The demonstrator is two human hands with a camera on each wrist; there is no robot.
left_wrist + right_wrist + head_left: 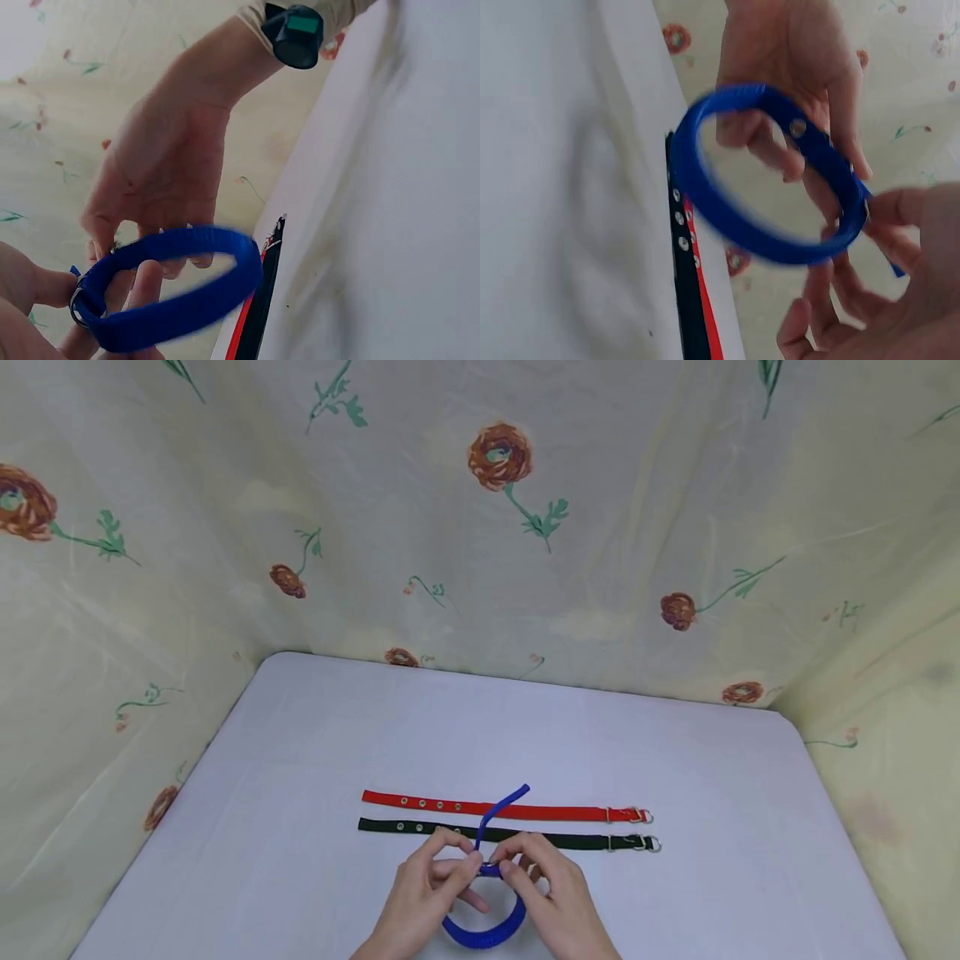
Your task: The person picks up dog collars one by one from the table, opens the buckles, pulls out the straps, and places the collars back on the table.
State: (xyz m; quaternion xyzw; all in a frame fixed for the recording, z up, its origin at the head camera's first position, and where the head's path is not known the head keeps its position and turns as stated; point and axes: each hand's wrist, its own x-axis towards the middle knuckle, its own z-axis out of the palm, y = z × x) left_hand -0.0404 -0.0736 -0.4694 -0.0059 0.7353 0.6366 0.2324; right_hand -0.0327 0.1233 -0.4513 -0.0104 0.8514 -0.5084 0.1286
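A blue collar (483, 937) is bent into a loop between both hands, its loose end (504, 803) sticking up and away above the fingers. My left hand (429, 893) pinches the strap left of the buckle, thumb against forefinger. On the other side, my right hand (553, 889) pinches the collar at the buckle (489, 865). A metal ring (77, 300) shows at the joined part in the left wrist view. In the right wrist view, a metal eyelet (798, 128) shows on the blue strap. Fingertips partly hide the buckle.
Beyond the hands, a red collar (555, 812) and a black collar (577, 842) lie stretched side by side, buckles to the right. They lie on a white table (300, 735). Flower-patterned cloth (600, 527) surrounds its back and sides.
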